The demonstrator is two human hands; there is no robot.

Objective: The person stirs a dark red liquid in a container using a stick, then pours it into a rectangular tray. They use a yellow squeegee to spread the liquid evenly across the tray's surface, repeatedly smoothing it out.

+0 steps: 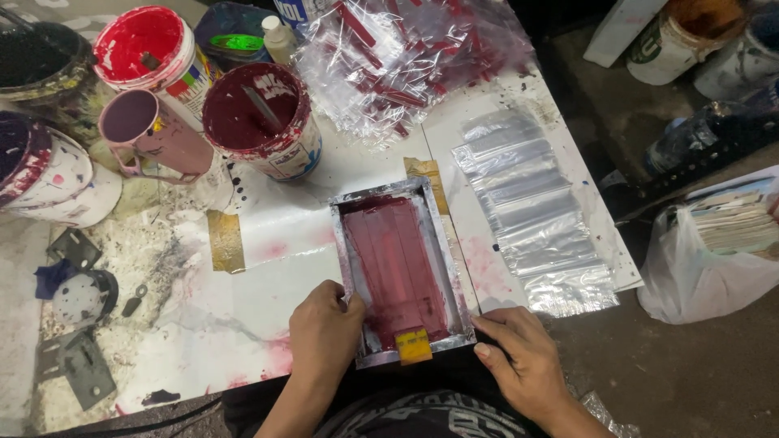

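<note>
Head view: both hands (pixel 324 332) (pixel 519 357) flank frame (pixel 442 243) edges.

The single head-worn camera looked steeply down from close above the small metal-framed printing screen smeared with dark red ink (pixel 400 272), facing away from the person's body, with paint cans beyond that screen and dark floor right of it.

White paint-stained table (pixel 268 300): framed printing screen (pixel 399 272) lower centre; row of clear plastic bags (pixel 531 219) right of centre; paint cans (pixel 261 122) upper left; printed bag pile (pixel 406 57) top centre.
</note>
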